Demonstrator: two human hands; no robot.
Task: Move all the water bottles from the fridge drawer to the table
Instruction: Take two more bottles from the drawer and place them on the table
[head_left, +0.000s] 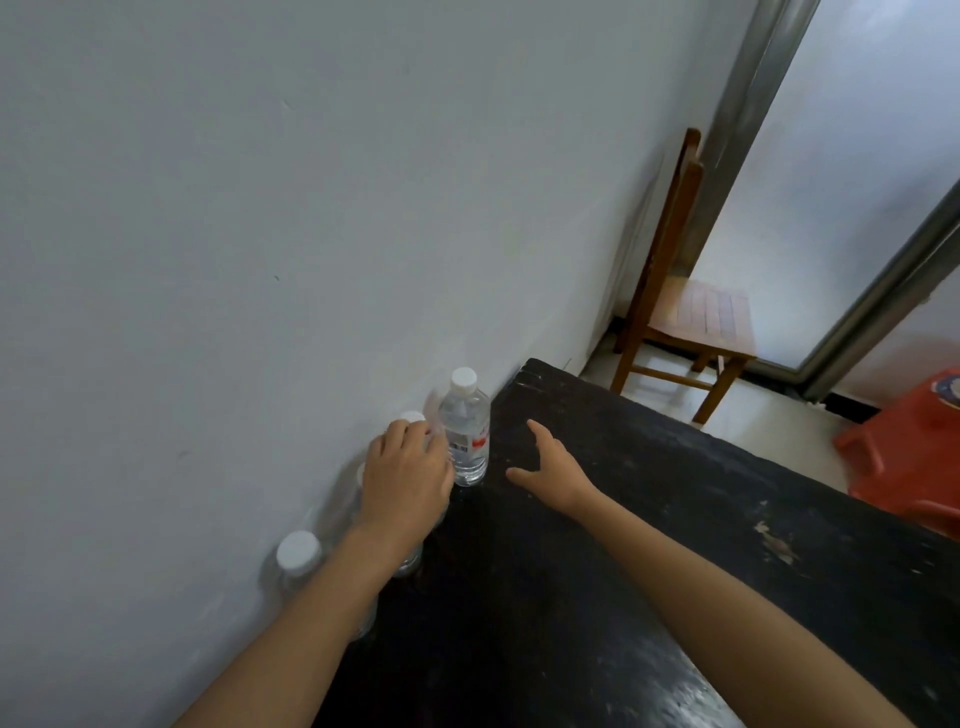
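**Mia:** The old black wooden table (623, 571) is pushed right up to the plain white wall (260, 208). What is on it?

**Ben:** A row of clear plastic water bottles (407, 562) with round white caps, all close along the wall. The end bottle (464, 431) stands up straight. The nearest bottle (298, 553) is partly behind the left arm.

**Mia:** What are the hands doing?

**Ben:** The left hand (408, 478) is wrapped round the top of the held bottle (414, 417), just beside the end bottle. The right hand (550, 462) has its fingers spread and holds nothing. It is a bit further from the wall.

**Mia:** Is that bottle being put down?

**Ben:** I think so. Set its bottom flat, near the wall, and don't bump the ones next to it. Let go only when it stands still. The right hand can catch the end bottle if it wobbles.

**Mia:** Are we done?

**Ben:** I can't tell. The fridge drawer is out of sight.
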